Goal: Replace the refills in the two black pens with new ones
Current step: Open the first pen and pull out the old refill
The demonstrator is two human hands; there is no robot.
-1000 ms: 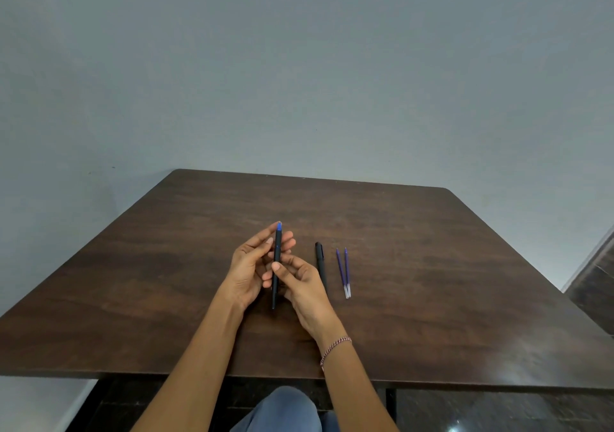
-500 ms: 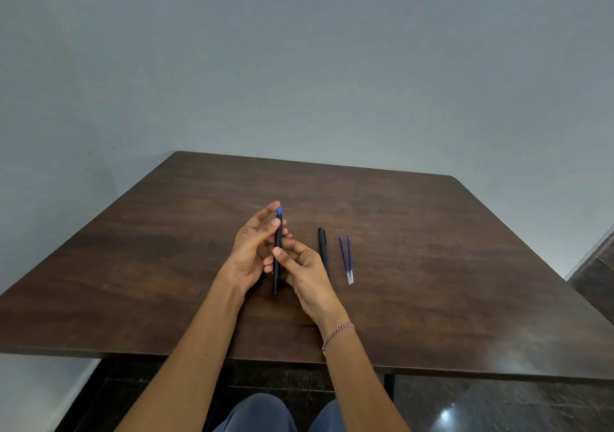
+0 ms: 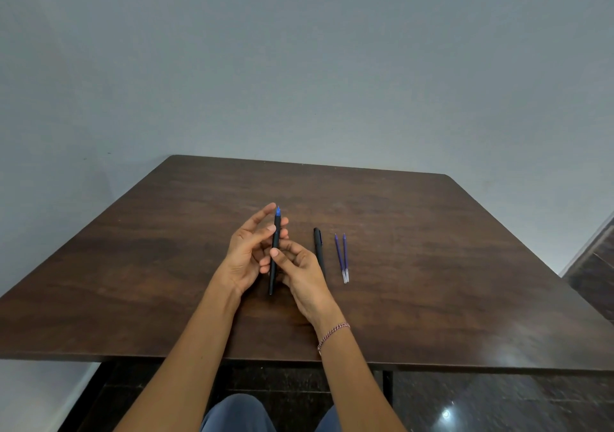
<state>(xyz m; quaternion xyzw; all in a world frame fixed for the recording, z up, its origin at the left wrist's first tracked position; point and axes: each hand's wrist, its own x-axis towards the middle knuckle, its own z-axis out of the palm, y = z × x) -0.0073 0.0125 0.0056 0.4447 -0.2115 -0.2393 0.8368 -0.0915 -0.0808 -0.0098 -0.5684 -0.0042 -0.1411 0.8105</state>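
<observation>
Both hands pinching one black pen upright, left hand, right hand, second black pen and two refills on bench

Plain room: dark wooden table, bare grey wall

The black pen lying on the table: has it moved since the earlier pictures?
No. The black pen lies just left of the two refills, with the same gap as before; only the camera tilted.

Bare table beyond refills.
</observation>
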